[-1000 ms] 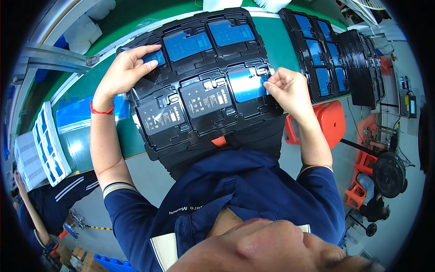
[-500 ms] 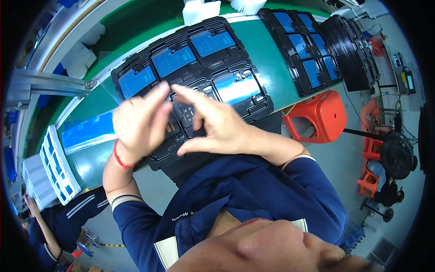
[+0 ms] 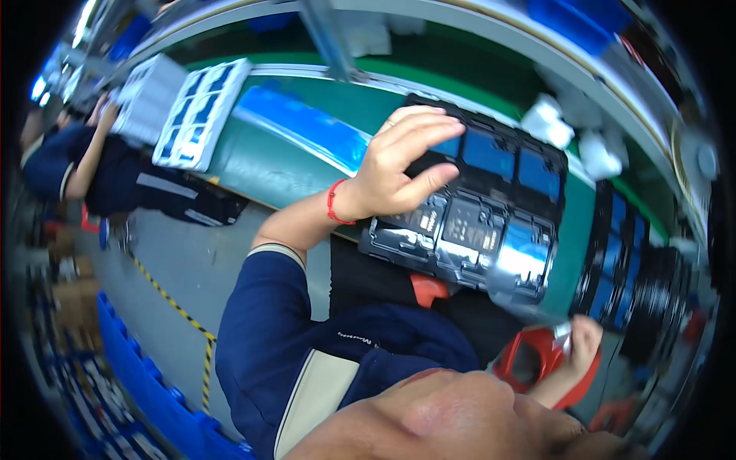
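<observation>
Over the far-left corner of a black plastic tray [image 3: 368, 244] hovers my left hand [image 3: 402, 161], a red cord on its wrist. Its fingers and thumb are apart and hold nothing. Flat pieces lie in the tray's compartments: blue-covered ones [image 3: 488, 156] along the far row, dark printed panels [image 3: 469, 222] in the near row, and a shiny, glaring one [image 3: 524, 251] at its right end. Off the tray's near right corner, my right hand [image 3: 585, 343] is closed on a thin clear film [image 3: 529, 313], blurred, which stretches back toward that corner.
Left of the tray lies a long blue film strip [image 3: 307, 126] on the green bench [image 3: 261, 180]; beyond it stands a white tray [image 3: 201, 115]. Another black tray [image 3: 606, 261] lies right, above a red stool [image 3: 529, 356]. A co-worker [image 3: 92, 176] stands far left.
The view has swung, so the bench sits differently. My hands, close together over the tray before, have parted: the right has gone out to the right with clear film in its fingers.
</observation>
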{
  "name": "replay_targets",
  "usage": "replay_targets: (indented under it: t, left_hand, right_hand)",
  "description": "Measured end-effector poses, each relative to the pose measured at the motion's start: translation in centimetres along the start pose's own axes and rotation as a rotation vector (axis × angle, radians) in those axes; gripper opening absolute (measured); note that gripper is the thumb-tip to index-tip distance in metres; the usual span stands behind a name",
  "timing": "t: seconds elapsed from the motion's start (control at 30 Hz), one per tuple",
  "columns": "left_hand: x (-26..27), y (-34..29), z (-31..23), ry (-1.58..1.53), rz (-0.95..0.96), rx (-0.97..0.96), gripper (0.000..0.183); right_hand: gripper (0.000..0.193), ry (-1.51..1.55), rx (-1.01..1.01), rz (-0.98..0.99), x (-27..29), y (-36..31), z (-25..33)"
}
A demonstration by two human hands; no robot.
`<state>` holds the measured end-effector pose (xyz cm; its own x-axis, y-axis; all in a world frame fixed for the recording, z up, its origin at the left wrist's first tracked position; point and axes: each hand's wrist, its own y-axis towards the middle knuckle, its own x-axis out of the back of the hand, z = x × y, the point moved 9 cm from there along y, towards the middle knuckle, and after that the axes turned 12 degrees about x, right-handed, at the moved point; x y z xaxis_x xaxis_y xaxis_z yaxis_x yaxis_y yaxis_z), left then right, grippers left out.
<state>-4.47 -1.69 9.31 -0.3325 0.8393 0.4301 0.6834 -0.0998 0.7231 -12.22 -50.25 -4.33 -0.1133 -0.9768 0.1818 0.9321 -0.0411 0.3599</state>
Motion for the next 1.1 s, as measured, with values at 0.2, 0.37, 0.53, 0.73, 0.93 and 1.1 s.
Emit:
replay_targets:
  t: [0.2,0.37,0.53,0.73,0.93,1.1]
  left_hand:
    - [4.0,-9.9,13.2,0.676,-0.167,0.615,0.055]
    - [6.6,-13.7,17.9,0.779,-0.165,0.853,0.065]
    - [5.5,-13.5,18.7,0.858,-0.035,0.999,0.067]
    - [6.0,-13.4,18.4,0.819,-0.086,0.995,0.059]
    - [7.2,-13.6,18.5,0.747,-0.266,0.881,0.036]
    - [9.4,-10.8,16.7,0.525,-0.544,0.705,0.017]
  right_hand:
    - [0.037,0.538,-0.580,-0.210,13.6,-15.8,-15.3]
    - [0.037,0.000,-0.855,-0.454,14.6,-21.1,-26.0]
    - [0.038,-0.198,-0.854,-0.347,13.2,-17.0,-30.1]
    - [0.038,-0.286,-0.809,-0.222,12.7,-14.1,-33.4]
    - [0.039,-0.369,-0.759,-0.100,11.8,-13.6,-34.7]
    - [0.039,-0.468,-0.506,0.141,8.9,-12.0,-34.0]
